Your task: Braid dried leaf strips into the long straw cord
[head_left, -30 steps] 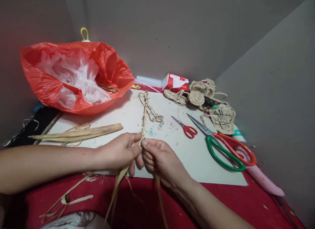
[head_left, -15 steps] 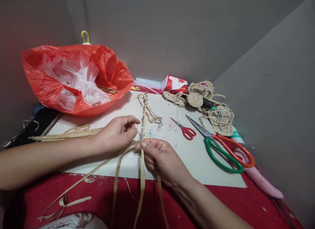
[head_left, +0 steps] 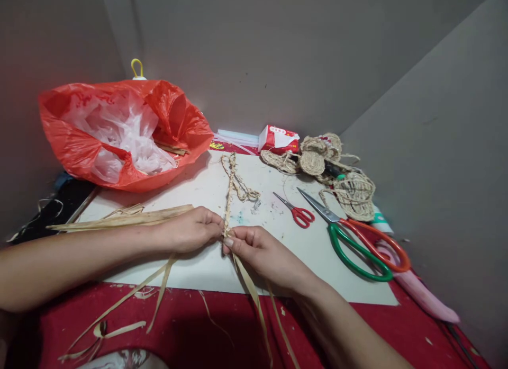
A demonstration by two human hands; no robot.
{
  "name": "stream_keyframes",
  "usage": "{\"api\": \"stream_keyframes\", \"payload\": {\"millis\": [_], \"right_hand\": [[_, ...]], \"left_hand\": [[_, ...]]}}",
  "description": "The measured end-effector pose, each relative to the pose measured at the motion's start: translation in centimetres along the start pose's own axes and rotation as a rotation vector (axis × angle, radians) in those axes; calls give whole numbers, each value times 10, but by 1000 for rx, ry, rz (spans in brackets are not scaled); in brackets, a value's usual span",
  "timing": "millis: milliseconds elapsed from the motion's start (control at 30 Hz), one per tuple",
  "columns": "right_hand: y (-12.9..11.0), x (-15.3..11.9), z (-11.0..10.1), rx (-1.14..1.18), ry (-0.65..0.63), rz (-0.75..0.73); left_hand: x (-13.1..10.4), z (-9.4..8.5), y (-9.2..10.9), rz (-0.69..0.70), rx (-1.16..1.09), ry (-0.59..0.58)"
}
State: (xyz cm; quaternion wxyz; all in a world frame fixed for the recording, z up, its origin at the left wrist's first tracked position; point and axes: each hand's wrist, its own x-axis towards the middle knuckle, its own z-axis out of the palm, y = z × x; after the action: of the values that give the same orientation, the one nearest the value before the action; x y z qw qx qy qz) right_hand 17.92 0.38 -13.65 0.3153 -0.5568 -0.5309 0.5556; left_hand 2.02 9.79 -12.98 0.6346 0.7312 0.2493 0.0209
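Note:
A thin straw braid runs away from me over the white board, its far end joined to a loose looped cord. At its near end my left hand and my right hand meet, fingers pinched on the braid and its strands. Two loose straw strands hang down from beneath my right hand toward the red cloth. Below my left hand trail other strands. More flat dry straw strips lie on the board behind my left forearm.
An open red plastic bag stands back left. To the right lie small red scissors, large scissors with red and green handles and several woven straw pieces. A red tissue pack sits by the wall. The white board covers red cloth.
My left hand has come down to the braid's end and pinched there. The hanging strands have shifted, one pair to the right and another to the left.

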Motion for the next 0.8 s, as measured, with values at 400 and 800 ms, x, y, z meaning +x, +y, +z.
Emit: {"api": "stream_keyframes", "payload": {"millis": [400, 800], "right_hand": [[-4, -10, 6, -697, 183, -109], [-10, -18, 27, -569, 187, -121]], "left_hand": [[-1, 2, -4, -150, -131, -27], [-3, 14, -4, -4, -301, 46]]}}
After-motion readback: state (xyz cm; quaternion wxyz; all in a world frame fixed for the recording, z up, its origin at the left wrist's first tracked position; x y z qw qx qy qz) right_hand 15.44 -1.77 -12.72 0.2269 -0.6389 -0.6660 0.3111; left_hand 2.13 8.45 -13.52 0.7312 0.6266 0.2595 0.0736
